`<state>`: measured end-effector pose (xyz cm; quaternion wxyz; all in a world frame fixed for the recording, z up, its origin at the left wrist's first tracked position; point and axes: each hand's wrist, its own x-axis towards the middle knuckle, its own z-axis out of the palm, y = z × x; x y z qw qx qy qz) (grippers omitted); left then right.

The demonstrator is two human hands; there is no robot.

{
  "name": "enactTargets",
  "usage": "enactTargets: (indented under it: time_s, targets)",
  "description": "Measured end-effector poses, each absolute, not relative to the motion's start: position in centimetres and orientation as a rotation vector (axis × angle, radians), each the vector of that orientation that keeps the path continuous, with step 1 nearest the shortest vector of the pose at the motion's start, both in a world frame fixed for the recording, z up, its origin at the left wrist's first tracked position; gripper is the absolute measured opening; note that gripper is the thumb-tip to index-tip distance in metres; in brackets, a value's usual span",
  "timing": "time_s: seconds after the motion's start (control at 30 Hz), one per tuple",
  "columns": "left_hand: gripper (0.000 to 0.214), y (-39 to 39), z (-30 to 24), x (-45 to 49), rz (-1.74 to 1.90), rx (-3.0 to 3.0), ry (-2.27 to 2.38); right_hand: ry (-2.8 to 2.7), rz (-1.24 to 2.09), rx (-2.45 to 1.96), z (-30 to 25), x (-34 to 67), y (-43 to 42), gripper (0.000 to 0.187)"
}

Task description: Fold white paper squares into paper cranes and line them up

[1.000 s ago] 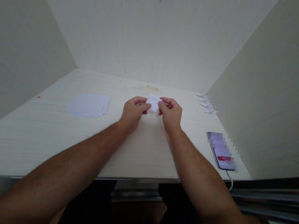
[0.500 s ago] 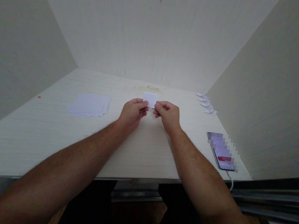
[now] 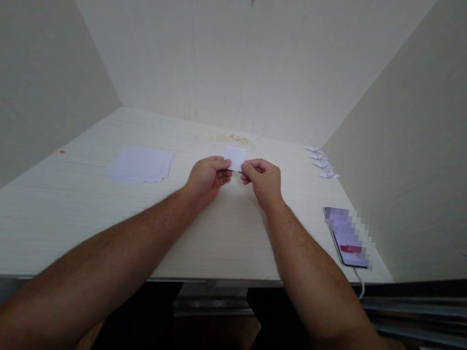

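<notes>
A small white square of paper [image 3: 234, 157] is held up over the middle of the table, its face toward me. My left hand [image 3: 210, 175] pinches its lower left corner between thumb and fingers. At the lower right corner, my right hand [image 3: 261, 180] grips the same paper in a pinch. Whether the paper has several layers is too small to tell. To the left of my hands lies a stack of white paper sheets [image 3: 140, 164], slightly fanned at its right edge.
Several small folded paper pieces [image 3: 323, 164] line the table's far right edge. A phone [image 3: 346, 237], partly pixelated, lies at the right with a white cable [image 3: 360, 283] running off the edge. Walls enclose the white table [image 3: 61, 204] on three sides. Brownish marks [image 3: 233, 139] show near the back wall.
The paper has shifted very slightly in my hands, its face a little more squarely toward me. Both hands keep their pinch and have hardly moved.
</notes>
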<state>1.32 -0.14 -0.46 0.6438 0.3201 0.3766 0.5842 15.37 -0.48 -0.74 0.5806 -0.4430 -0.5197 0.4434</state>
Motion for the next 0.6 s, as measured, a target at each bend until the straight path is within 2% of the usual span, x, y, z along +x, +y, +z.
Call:
enactTargets:
  time_s: [0.6]
  targets:
    - [0.014,-0.35,-0.28,1.48,1.252,0.762,0.826,-1.324,0.933,-1.072,-0.56,15.39,-0.78,0.026]
